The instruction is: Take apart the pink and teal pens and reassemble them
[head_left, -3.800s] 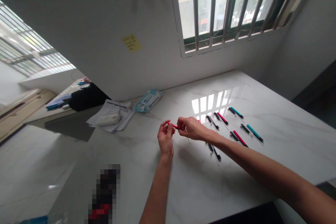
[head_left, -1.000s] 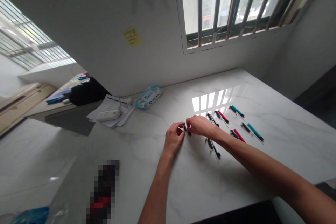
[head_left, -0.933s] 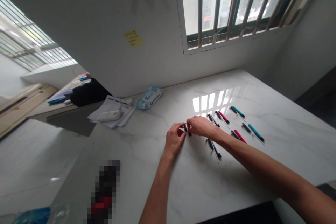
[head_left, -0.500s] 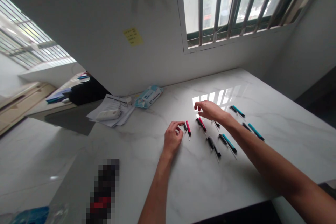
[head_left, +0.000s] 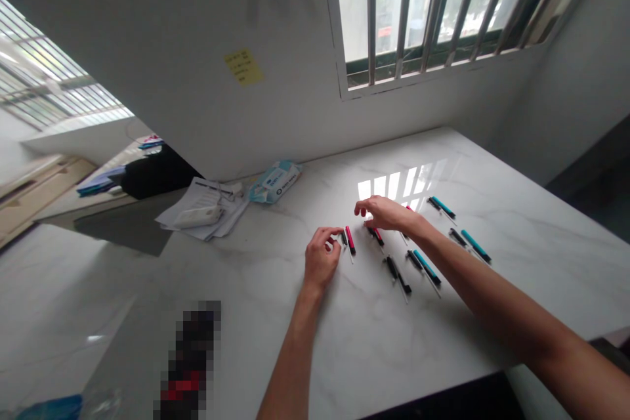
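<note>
Right hand (head_left: 384,212) is positioned above a red barrel (head_left: 377,237), thumb and fingers parted, nothing seen gripped. Left hand (head_left: 322,257) is curled, a narrow gap showing, just beside a second red barrel (head_left: 350,240) and a black piece (head_left: 344,237); contact cannot be told. Loose parts could be rolled across the glossy tabletop (head_left: 266,289) if brushed by a lowered right forearm (head_left: 472,279).

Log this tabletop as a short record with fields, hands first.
Left hand: beside red-and-black pen parts; contact unclear
Right hand: above a second red-and-black set; contact unclear
Teal-and-black pen sets: three, lying apart
Surface: glossy white marble-patterned table
Near pale wall: blue-and-white soft pack
On wall: yellow paper note
</note>
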A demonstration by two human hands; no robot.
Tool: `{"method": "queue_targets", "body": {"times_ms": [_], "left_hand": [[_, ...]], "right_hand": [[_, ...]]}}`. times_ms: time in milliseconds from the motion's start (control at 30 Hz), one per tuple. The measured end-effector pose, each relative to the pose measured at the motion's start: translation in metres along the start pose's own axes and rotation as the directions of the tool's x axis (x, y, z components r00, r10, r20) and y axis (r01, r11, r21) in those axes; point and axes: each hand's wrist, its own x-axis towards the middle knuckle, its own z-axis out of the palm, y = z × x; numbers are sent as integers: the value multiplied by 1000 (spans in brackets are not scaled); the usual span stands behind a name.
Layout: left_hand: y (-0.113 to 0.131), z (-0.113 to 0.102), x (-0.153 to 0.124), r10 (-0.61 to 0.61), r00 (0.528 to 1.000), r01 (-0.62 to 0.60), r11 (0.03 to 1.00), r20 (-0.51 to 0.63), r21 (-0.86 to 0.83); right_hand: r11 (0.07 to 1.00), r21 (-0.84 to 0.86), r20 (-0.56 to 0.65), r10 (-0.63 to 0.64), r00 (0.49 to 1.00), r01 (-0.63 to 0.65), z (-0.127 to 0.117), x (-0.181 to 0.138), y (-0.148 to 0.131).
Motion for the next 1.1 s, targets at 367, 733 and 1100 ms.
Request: {"method": "queue_targets", "body": {"times_ms": [367,733,1100], "left_hand": [[2,0,-1,2,1000,-2,1000,2,-2],[1,2,0,8,1000,-8,1000,16,-4],[1,2,3,-285,951,304,799,118,-519]], "right_hand": [[992,-88,180,-73,981,90,-10,-7,7],[982,-161,187,-70,980,101,-2,-2,2],[952,35,-85,-300,950,303,-29,-15,-56]]}}
